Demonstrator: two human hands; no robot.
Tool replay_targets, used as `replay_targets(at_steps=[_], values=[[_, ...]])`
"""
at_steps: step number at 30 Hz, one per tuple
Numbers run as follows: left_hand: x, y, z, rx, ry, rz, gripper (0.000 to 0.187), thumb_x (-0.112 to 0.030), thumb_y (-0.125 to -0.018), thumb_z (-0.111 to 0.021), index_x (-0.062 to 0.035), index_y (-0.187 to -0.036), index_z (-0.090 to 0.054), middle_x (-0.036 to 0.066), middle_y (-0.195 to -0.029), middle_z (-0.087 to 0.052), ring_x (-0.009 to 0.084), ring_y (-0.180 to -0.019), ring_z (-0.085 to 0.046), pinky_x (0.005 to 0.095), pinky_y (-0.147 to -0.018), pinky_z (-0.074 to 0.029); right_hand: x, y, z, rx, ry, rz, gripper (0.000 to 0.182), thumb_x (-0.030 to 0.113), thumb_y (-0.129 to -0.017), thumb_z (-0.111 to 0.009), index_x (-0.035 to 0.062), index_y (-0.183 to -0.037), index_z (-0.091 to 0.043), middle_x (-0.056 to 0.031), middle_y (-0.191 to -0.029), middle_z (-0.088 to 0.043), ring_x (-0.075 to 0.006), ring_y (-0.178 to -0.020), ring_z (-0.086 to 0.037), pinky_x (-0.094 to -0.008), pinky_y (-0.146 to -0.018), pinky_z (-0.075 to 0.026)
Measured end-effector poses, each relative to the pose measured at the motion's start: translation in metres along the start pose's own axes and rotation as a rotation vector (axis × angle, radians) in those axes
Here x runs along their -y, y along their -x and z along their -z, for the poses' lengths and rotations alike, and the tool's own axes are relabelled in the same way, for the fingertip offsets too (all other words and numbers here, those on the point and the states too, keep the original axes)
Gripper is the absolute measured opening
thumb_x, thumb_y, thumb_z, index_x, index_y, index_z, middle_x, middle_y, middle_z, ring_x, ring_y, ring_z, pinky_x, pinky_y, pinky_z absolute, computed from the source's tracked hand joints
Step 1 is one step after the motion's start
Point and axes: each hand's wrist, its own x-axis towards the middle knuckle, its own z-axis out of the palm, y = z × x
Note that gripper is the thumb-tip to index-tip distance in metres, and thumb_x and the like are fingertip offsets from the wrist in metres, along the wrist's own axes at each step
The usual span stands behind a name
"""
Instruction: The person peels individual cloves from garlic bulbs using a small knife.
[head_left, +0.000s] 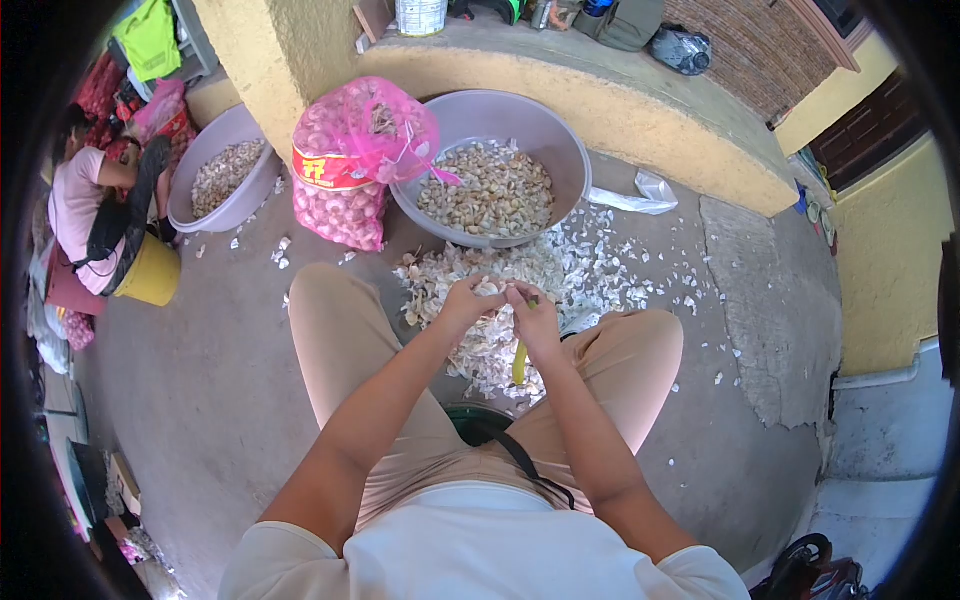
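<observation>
Both hands meet over a heap of garlic skins (560, 270) on the concrete between my knees. My left hand (466, 299) pinches a garlic bulb (490, 288) between its fingers. My right hand (534, 312) grips a small knife with a yellow handle (520, 362) that hangs down below the fist; the blade is hidden at the bulb. Just beyond the hands stands a large grey basin (560, 135) filled with peeled garlic cloves (487, 192).
A pink net sack of garlic (352, 160) leans on the basin's left rim. A second grey basin (215, 190) with garlic sits farther left, beside a seated person (85, 205) and a yellow bucket (152, 272). A low yellow wall (640, 110) runs behind.
</observation>
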Motion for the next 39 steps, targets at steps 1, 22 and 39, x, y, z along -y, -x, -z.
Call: replay_targets(at_steps=[1,22,39], values=[[-0.001,0.0,0.0,-0.006,-0.016,-0.014,0.028,-0.009,-0.066,-0.067,0.0,-0.089,-0.055,0.004,-0.071,-0.055,0.0083,-0.055,-0.05,0.0219,-0.05,-0.041,0.0,0.0,0.0,-0.01,0.017,0.013,0.028,0.021,-0.082,-0.056,-0.0016,-0.098,-0.055,-0.003,-0.072,-0.053,-0.0102,-0.065,-0.046,-0.0227,-0.06,-0.036],[-0.009,-0.02,0.034,-0.193,-0.184,-0.106,0.022,-0.01,-0.064,-0.069,-0.0067,-0.081,-0.056,0.001,-0.065,-0.053,0.0071,-0.052,-0.047,0.0212,-0.045,-0.038,0.038,0.009,0.017,0.358,-0.169,-0.469,0.02,0.02,-0.08,-0.057,0.0002,-0.082,-0.056,0.0023,-0.059,-0.044,-0.0044,-0.039,-0.031,-0.02,-0.037,-0.025],[0.014,-0.024,0.044,0.143,-0.523,0.249,0.048,-0.046,-0.086,-0.038,-0.0013,-0.09,-0.055,0.006,-0.055,-0.054,0.0106,-0.038,-0.042,0.0253,-0.035,-0.032,0.006,-0.017,0.025,0.434,0.909,-0.143,0.029,0.025,-0.069,-0.061,-0.0033,-0.061,-0.059,-0.0081,-0.049,-0.053,-0.0167,-0.038,-0.048,-0.0303,-0.039,-0.039]])
